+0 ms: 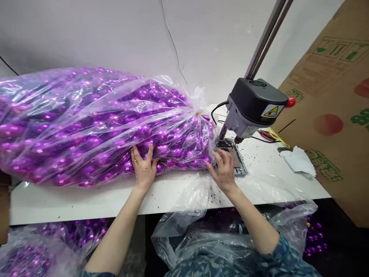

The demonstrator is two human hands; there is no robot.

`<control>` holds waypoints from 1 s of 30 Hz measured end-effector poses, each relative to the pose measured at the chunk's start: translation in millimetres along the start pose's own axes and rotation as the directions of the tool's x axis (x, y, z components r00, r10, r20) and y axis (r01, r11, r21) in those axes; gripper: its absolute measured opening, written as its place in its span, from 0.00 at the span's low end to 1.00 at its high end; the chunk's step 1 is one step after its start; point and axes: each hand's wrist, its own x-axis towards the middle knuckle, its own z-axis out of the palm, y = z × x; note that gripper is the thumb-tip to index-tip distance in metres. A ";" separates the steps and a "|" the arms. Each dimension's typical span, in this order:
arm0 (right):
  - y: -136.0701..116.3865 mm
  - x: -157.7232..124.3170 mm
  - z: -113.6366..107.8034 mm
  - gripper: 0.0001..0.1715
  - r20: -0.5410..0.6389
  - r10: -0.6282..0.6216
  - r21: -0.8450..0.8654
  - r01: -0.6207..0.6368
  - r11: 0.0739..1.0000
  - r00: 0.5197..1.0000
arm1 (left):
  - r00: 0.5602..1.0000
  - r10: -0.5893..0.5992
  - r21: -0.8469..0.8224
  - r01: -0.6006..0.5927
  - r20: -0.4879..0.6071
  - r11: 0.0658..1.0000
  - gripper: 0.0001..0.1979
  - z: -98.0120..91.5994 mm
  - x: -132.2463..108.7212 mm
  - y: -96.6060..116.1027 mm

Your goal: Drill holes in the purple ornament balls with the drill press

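A long clear plastic bag (95,127) full of shiny purple faceted balls lies on its side across the white table (173,188). Its gathered neck (198,104) is at the right end. My left hand (143,167) rests against the bag's near side, fingers spread on the plastic. Close to the bag's right end is my right hand (225,169), its fingers apart and slightly bent, touching or almost touching the plastic; nothing shows in its grasp. Just beyond that hand stands a small bench drill press (256,104), its base plate (240,161) strewn with dark shavings.
A large cardboard box (325,115) leans at the right. White tissue (300,161) and a few tools with red and yellow handles (269,135) lie beside the drill. An open clear bag (184,234) hangs over the front edge. Another bag of purple balls (29,257) is below left.
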 end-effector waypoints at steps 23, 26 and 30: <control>-79.3 19.0 76.7 0.50 0.213 -0.011 0.001 0.011 1.000 0.977 | 0.989 0.096 0.098 -0.107 0.115 0.989 0.26 7.8 16.3 31.5; -73.5 -2.5 69.6 0.51 0.224 -0.061 0.023 0.057 0.998 0.973 | 0.994 0.083 0.094 -0.090 0.077 0.991 0.26 6.1 -2.3 34.0; -60.3 -4.6 58.8 0.43 0.225 -0.079 0.037 0.072 0.997 0.971 | 0.993 0.115 0.072 -0.112 -0.033 0.991 0.23 8.7 -29.3 50.9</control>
